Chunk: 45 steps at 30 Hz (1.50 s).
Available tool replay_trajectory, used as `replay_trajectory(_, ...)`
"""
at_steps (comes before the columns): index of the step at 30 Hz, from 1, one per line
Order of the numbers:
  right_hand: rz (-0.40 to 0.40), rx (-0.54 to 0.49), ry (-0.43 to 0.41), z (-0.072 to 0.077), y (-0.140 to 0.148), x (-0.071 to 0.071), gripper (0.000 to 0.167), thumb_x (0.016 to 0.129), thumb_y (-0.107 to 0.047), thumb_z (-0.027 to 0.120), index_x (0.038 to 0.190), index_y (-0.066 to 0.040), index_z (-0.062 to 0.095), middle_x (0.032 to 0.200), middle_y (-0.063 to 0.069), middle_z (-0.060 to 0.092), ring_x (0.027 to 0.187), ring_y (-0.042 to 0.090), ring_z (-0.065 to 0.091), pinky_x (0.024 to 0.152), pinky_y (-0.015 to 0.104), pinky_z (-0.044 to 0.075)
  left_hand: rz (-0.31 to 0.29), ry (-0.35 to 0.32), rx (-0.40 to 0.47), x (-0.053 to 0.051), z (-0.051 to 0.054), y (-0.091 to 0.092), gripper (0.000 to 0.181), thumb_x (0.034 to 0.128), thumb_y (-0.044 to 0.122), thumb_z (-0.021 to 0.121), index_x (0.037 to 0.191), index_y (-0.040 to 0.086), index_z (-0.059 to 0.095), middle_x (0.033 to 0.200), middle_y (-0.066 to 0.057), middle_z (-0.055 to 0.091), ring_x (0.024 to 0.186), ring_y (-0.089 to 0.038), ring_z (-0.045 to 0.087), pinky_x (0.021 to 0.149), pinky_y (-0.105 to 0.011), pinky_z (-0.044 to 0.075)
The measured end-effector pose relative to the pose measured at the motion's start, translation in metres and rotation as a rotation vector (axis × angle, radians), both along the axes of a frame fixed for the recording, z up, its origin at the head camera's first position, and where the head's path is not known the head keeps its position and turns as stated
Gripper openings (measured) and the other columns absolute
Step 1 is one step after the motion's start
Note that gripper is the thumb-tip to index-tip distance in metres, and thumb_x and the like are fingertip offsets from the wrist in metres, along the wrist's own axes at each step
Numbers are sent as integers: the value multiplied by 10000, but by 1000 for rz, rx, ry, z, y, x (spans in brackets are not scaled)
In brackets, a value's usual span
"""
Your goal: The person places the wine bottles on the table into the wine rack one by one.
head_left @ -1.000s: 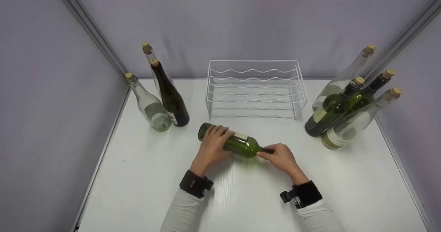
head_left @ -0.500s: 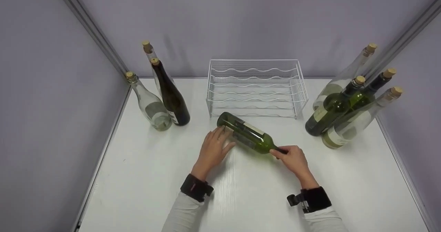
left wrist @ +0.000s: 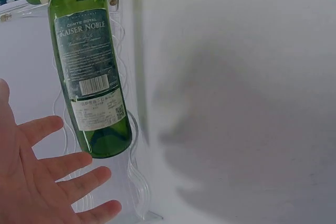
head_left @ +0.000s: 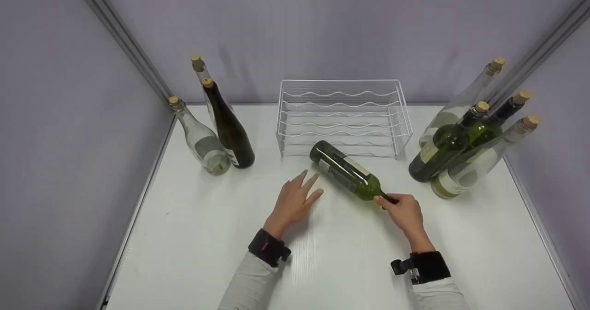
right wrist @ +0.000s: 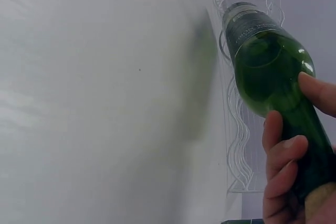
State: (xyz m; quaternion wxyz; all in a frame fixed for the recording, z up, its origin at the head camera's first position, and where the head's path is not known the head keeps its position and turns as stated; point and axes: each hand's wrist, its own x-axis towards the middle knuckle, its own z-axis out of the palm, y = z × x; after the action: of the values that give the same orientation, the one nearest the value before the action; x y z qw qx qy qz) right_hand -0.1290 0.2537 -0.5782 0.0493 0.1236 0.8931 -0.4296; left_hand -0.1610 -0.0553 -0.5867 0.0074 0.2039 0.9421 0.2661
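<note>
A green wine bottle [head_left: 348,171] is held tilted sideways by its neck in my right hand [head_left: 404,212], its base toward the front of the white wire rack [head_left: 339,134]. In the right wrist view, fingers and thumb curl round the neck, with the cork [right wrist: 319,198] near the palm. My left hand [head_left: 293,201] is apart from the bottle, to the left of its base, fingers spread. In the left wrist view the bottle [left wrist: 92,72] shows its dark back label with a barcode, beyond the left hand [left wrist: 47,182].
At the left stand a clear bottle [head_left: 207,149] and a dark brown bottle [head_left: 234,137], with another clear one behind. Several corked bottles, among them a green one [head_left: 433,155] and a clear one [head_left: 454,181], stand at the right. Walls enclose the white table [head_left: 193,254].
My right hand has carried the green wine bottle right and toward the rack. The left hand has let go of the bottle's body and spread its fingers.
</note>
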Motion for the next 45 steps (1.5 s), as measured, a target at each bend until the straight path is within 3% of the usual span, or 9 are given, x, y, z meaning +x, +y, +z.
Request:
replay_trajectory(6,-56,-35,-13,-1,7,-1,566,844,-498,737,1084,14,736,826,58,721,782,214,592,656,315,438,20,4,-3,-4,1,6,624,1021,572,331,1510,193,413,1528,-179,360,1387,-335,355,1092,-558,285)
replay_trajectory(12,-126,-113,-30,0,11,-2,575,842,-508,737,1077,17,730,829,107,700,658,171,535,570,290,424,21,-33,-19,-6,3,16,625,1020,584,312,1525,223,384,1544,-155,342,1401,-315,336,1105,-545,268)
replay_trajectory(18,-161,-150,-33,-2,16,-4,566,858,-507,720,1065,20,728,852,176,691,599,145,519,521,273,409,-2,-44,-42,-7,5,28,637,1016,604,288,1536,243,358,1555,-133,330,1412,-290,320,1113,-534,260)
replay_trajectory(24,-218,-166,-17,-2,18,-6,561,869,-499,712,995,47,727,769,170,662,551,135,501,483,272,385,-26,-54,-51,-7,4,37,667,1006,629,278,1544,240,339,1562,-122,321,1418,-275,314,1120,-526,253)
replay_trajectory(32,-274,-211,-30,-5,19,-10,584,903,-514,657,1084,38,706,915,185,681,625,130,528,525,266,396,-36,-62,-53,-6,3,44,768,973,689,277,1560,195,293,1566,-119,317,1421,-282,308,1125,-564,216)
replay_trajectory(39,-316,-231,38,-7,13,-18,536,927,-456,652,1045,64,704,904,189,690,612,112,541,564,251,412,-25,-66,-46,-7,4,53,790,958,714,270,1568,212,267,1576,-107,299,1431,-271,286,1139,-551,187)
replay_trajectory(45,-347,-269,46,-9,9,-25,518,957,-422,618,1054,83,685,893,191,678,616,108,535,573,250,416,-37,-73,-49,-6,2,62,778,963,709,260,1571,224,254,1585,-101,280,1437,-271,273,1139,-549,191)
